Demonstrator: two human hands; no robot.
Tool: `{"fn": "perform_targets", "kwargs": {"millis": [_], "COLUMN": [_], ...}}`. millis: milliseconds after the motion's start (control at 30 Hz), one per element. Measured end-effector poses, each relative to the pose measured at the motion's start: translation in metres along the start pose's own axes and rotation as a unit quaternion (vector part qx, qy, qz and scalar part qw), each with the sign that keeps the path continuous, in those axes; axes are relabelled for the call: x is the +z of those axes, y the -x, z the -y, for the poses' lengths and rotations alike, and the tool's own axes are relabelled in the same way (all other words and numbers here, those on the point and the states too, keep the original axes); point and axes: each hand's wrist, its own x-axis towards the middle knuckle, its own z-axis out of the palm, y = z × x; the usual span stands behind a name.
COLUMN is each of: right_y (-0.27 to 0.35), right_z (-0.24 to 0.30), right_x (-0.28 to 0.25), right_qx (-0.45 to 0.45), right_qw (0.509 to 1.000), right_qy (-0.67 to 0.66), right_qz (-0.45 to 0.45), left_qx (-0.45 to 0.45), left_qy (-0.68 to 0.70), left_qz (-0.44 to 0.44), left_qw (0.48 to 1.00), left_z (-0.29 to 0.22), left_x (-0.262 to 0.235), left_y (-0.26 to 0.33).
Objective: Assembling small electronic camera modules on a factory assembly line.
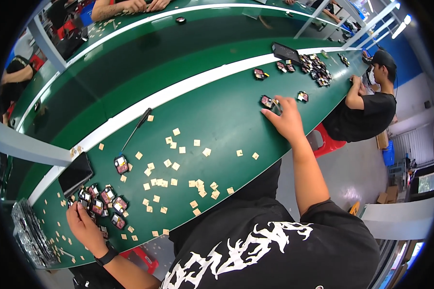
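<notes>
My right hand (pixel 288 120) reaches out over the green table, thumb and fingers apart, beside a small black electronic unit (pixel 266 101) with a reddish face. At the left end, my left hand (pixel 85 230) has its fingers curled at the edge of a cluster of similar units (pixel 97 207). It seems to grip one of them, partly hidden by the fingers. Another unit (pixel 121 164) lies apart from that cluster, by the tip of a long black-handled screwdriver (pixel 139 127). Many small tan square pieces (pixel 168 163) are scattered across the tabletop between my hands.
A black tray (pixel 76 174) lies behind the left cluster, and stacked clear plastic trays (pixel 30 236) stand at the far left. Farther right are a unit pile (pixel 316 70) and another black tray (pixel 285 52). A co-worker (pixel 373 98) sits there. A white rail (pixel 178 89) runs behind.
</notes>
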Motion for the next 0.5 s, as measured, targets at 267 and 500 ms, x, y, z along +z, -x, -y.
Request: {"fn": "perform_targets", "kwargs": {"millis": [267, 500], "right_y": [0.005, 0.034], "right_z": [0.03, 0.092], "right_x": [0.002, 0.02], "right_qx": [-0.075, -0.162], "right_qw": [0.988, 0.949], "right_qy": [-0.102, -0.192], "right_qz": [0.088, 0.189], "left_qx": [-0.053, 0.001], "left_qy": [-0.104, 0.353], "left_qz": [-0.099, 0.26], "left_qw": [0.988, 0.899], "left_z": [-0.06, -0.198], "left_x": [0.011, 0.06], "left_y": [-0.004, 0.047]}}
